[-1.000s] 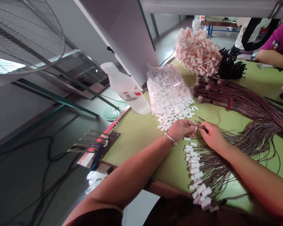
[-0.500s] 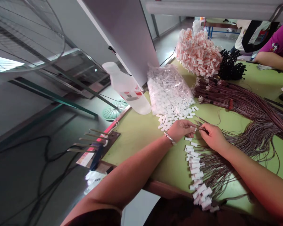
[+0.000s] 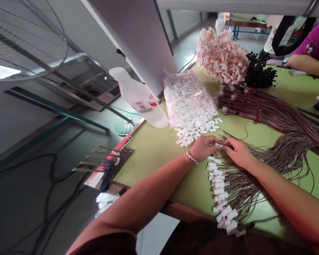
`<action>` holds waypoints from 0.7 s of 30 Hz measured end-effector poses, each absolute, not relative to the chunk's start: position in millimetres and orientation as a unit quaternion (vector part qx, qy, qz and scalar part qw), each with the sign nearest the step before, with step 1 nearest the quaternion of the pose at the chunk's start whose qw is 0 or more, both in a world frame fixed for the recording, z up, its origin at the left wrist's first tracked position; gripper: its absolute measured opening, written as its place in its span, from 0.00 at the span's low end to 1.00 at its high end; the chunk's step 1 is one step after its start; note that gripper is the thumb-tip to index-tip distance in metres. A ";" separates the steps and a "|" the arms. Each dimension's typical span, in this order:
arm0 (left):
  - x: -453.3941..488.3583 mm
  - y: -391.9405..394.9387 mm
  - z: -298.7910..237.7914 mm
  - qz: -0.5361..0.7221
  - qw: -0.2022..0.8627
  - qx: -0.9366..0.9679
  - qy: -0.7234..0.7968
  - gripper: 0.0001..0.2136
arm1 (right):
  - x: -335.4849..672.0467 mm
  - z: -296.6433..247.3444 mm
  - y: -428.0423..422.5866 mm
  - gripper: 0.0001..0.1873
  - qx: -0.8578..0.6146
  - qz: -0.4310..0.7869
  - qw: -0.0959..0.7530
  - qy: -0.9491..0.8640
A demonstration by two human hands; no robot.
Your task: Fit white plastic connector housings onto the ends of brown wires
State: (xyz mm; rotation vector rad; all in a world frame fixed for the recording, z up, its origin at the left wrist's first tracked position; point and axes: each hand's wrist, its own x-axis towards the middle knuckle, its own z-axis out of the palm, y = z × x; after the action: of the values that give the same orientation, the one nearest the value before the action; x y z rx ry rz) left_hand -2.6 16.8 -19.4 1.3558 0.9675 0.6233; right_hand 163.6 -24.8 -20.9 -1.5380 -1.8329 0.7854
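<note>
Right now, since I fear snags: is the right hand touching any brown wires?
Touching. The head view shows the right hand gripping some brown wires, their ends poking out past it.

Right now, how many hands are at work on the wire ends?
2: the left hand, pinching a white connector, and the right hand, facing it, gripping brown wires. Beyond, a co-worker's forearm shows; its hand isn't clearly visible.

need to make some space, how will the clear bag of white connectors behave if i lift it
The bag would likely sag, since its thin film is wrinkled around many small pieces. It may also spill, as loose white connectors lie scattered at its near end.
</note>
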 end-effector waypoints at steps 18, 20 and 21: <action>-14.9 31.2 -21.7 0.300 0.702 0.516 0.390 0.12 | 161.5 -19.1 -27.4 0.07 -0.594 0.365 0.392 -0.600; -14.0 30.4 -23.6 0.300 0.711 0.506 0.385 0.13 | 161.3 -20.3 -27.5 0.07 -0.596 0.358 0.387 -0.605; -14.1 30.3 -24.3 0.299 0.713 0.504 0.384 0.13 | 161.2 -20.8 -27.4 0.06 -0.596 0.355 0.387 -0.607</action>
State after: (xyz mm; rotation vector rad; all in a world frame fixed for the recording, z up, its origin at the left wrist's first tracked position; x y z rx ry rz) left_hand -14.1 30.3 -24.3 1.1166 0.8517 0.6633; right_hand 161.2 -27.4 -20.8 -1.5179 -1.5459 0.9029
